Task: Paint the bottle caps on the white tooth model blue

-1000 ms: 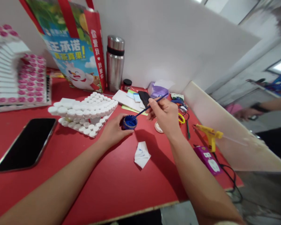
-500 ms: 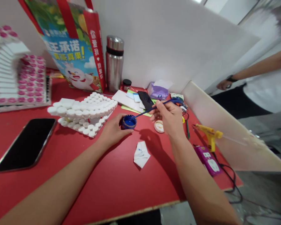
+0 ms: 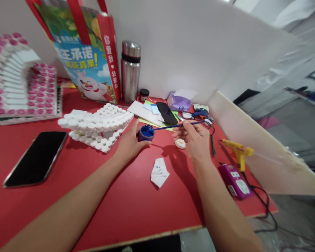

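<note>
The red table [image 3: 136, 210] carries all items. A printed bag [image 3: 86, 63] stands against the far edge, toward the far left corner. A steel flask [image 3: 130, 78] stands upright beside it. The left hand [image 3: 128, 143] is positioned mid-table; its fingers are closed around a jar of blue paint. The right hand [image 3: 196, 141] is nearer the right edge; its fingers pinch a brush. The jar [image 3: 146, 137] is located between centre and far edge. Folded white paper [image 3: 159, 172] lies toward the near edge. The slender brush [image 3: 170, 126] extends leftward, tip at the jar's mouth.
</note>
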The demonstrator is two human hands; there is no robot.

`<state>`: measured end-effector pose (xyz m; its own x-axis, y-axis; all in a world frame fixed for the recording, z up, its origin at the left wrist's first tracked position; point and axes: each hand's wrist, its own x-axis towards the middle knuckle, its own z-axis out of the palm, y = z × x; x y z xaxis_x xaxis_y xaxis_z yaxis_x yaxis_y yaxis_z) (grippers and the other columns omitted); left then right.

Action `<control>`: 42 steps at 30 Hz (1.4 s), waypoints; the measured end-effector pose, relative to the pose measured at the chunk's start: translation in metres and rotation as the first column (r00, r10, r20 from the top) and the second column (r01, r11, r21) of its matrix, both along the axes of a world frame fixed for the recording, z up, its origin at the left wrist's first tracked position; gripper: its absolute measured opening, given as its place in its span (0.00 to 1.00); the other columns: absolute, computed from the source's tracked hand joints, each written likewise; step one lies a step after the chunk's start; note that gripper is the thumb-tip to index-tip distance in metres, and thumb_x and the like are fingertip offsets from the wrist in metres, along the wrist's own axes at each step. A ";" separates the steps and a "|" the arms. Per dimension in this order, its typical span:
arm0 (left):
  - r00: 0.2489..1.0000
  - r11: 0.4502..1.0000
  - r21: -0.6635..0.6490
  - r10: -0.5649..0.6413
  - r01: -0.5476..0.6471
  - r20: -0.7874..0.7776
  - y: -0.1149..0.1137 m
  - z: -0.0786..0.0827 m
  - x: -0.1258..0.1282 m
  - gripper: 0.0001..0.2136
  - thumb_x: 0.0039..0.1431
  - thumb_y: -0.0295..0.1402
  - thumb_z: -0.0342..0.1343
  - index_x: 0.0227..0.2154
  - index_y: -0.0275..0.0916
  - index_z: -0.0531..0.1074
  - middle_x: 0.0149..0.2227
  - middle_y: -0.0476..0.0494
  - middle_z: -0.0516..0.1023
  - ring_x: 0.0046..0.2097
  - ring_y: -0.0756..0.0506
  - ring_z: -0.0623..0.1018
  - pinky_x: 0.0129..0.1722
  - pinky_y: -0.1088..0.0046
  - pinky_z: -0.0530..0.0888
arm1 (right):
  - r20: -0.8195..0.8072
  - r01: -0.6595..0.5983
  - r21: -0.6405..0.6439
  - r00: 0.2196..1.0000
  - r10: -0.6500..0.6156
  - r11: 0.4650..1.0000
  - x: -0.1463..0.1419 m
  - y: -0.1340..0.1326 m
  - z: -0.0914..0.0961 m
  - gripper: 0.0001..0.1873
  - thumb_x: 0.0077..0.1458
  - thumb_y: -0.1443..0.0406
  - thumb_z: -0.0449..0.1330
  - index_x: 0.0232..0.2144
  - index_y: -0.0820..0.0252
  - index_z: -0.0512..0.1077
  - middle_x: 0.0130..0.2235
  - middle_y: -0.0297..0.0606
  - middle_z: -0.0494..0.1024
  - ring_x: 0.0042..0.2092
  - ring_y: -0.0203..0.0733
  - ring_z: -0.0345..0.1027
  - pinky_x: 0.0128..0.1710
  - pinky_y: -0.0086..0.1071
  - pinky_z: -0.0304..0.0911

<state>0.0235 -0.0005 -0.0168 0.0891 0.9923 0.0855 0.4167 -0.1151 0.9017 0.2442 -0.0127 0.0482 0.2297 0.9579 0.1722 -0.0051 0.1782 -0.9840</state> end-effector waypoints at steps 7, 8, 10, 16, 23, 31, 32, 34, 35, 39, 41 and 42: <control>1.000 1.000 0.014 -0.011 0.011 0.006 -0.001 0.001 0.003 0.53 0.50 0.35 0.75 0.75 0.39 0.53 0.62 0.30 0.80 0.65 0.27 0.78 0.66 0.46 0.72 | 0.130 -0.009 0.077 0.992 -0.001 0.997 -0.011 -0.009 0.000 0.16 0.60 0.51 0.68 0.34 0.58 0.77 0.28 0.35 0.84 0.26 0.38 0.79 0.28 0.31 0.77; 1.000 1.000 0.016 -0.017 0.017 0.018 -0.001 0.001 0.003 0.53 0.50 0.35 0.75 0.75 0.39 0.52 0.62 0.30 0.80 0.65 0.27 0.78 0.67 0.45 0.72 | 0.155 -0.014 0.076 0.988 0.002 0.997 -0.011 -0.010 0.000 0.16 0.61 0.51 0.68 0.34 0.58 0.77 0.27 0.35 0.83 0.26 0.39 0.80 0.29 0.31 0.77; 0.999 1.000 0.007 -0.030 0.030 0.043 -0.002 0.000 0.003 0.55 0.50 0.36 0.75 0.76 0.39 0.50 0.64 0.29 0.78 0.67 0.27 0.76 0.68 0.45 0.70 | 0.180 -0.018 0.077 0.984 0.004 0.997 -0.010 -0.010 0.000 0.16 0.61 0.51 0.67 0.34 0.58 0.76 0.26 0.34 0.82 0.26 0.40 0.80 0.31 0.33 0.79; 1.000 1.000 -0.011 -0.029 0.029 0.008 -0.005 0.001 0.000 0.57 0.48 0.34 0.76 0.77 0.37 0.48 0.66 0.25 0.75 0.68 0.27 0.75 0.70 0.44 0.68 | 0.190 -0.026 0.060 0.982 0.014 0.998 -0.004 -0.008 0.000 0.16 0.60 0.51 0.67 0.33 0.58 0.75 0.23 0.33 0.81 0.25 0.40 0.80 0.29 0.31 0.77; 1.000 0.999 -0.021 -0.028 0.028 -0.006 -0.005 0.003 0.000 0.52 0.53 0.32 0.72 0.77 0.40 0.49 0.66 0.29 0.76 0.68 0.29 0.75 0.69 0.47 0.70 | 0.188 -0.033 0.061 0.982 0.021 0.998 -0.005 -0.008 -0.002 0.14 0.61 0.53 0.66 0.34 0.57 0.76 0.24 0.32 0.81 0.26 0.40 0.80 0.30 0.32 0.78; 0.998 0.998 0.037 -0.040 0.042 -0.051 -0.016 0.010 -0.001 0.49 0.55 0.36 0.73 0.75 0.40 0.53 0.70 0.27 0.70 0.71 0.28 0.71 0.70 0.45 0.69 | 0.186 -0.026 0.056 0.982 0.016 0.998 -0.003 -0.007 -0.002 0.17 0.59 0.50 0.68 0.33 0.58 0.76 0.25 0.33 0.81 0.26 0.40 0.80 0.28 0.31 0.77; 0.996 0.996 0.083 -0.014 0.022 -0.090 -0.020 0.018 -0.004 0.45 0.57 0.38 0.72 0.73 0.39 0.58 0.71 0.28 0.69 0.71 0.28 0.71 0.70 0.45 0.69 | 0.180 -0.024 0.059 0.984 0.013 0.998 -0.003 -0.006 -0.002 0.17 0.59 0.51 0.68 0.33 0.58 0.76 0.25 0.33 0.81 0.25 0.40 0.79 0.28 0.31 0.77; 0.987 0.969 0.245 0.032 0.007 -0.155 -0.030 0.039 -0.014 0.31 0.61 0.41 0.70 0.64 0.38 0.71 0.67 0.32 0.75 0.67 0.30 0.75 0.68 0.48 0.72 | 0.172 -0.028 0.064 0.985 0.016 0.998 -0.003 -0.006 -0.002 0.16 0.58 0.52 0.69 0.33 0.58 0.76 0.25 0.34 0.82 0.24 0.39 0.78 0.27 0.31 0.77; 0.985 0.939 0.343 0.073 -0.015 -0.157 -0.035 0.051 -0.021 0.24 0.64 0.42 0.68 0.59 0.40 0.75 0.62 0.36 0.80 0.64 0.32 0.78 0.67 0.51 0.74 | 0.169 -0.030 0.066 0.985 0.019 0.997 -0.002 -0.005 -0.003 0.16 0.58 0.52 0.69 0.32 0.58 0.76 0.25 0.34 0.82 0.24 0.38 0.78 0.27 0.31 0.76; 0.925 0.771 0.594 0.363 -0.230 -0.113 -0.043 0.088 -0.067 0.18 0.67 0.44 0.65 0.56 0.45 0.78 0.56 0.45 0.83 0.56 0.39 0.82 0.63 0.58 0.76 | 0.167 -0.029 0.065 0.986 0.018 0.997 -0.002 -0.005 -0.004 0.14 0.59 0.54 0.68 0.32 0.59 0.77 0.25 0.33 0.81 0.24 0.38 0.77 0.27 0.31 0.76; 0.851 0.661 0.655 0.522 -0.365 -0.052 -0.037 0.089 -0.095 0.22 0.66 0.46 0.64 0.58 0.41 0.78 0.58 0.42 0.82 0.57 0.40 0.81 0.60 0.61 0.78 | 0.184 -0.023 0.057 0.983 0.012 0.998 -0.002 -0.006 -0.004 0.14 0.59 0.54 0.68 0.32 0.59 0.76 0.25 0.33 0.81 0.24 0.37 0.77 0.27 0.30 0.76; 0.806 0.612 0.659 0.592 -0.437 -0.016 -0.032 0.086 -0.109 0.24 0.65 0.49 0.63 0.56 0.39 0.79 0.56 0.41 0.83 0.56 0.40 0.82 0.58 0.62 0.79 | 0.193 -0.020 0.056 0.981 0.009 0.998 -0.001 -0.006 -0.005 0.14 0.60 0.54 0.68 0.33 0.59 0.76 0.25 0.33 0.81 0.23 0.37 0.76 0.27 0.30 0.75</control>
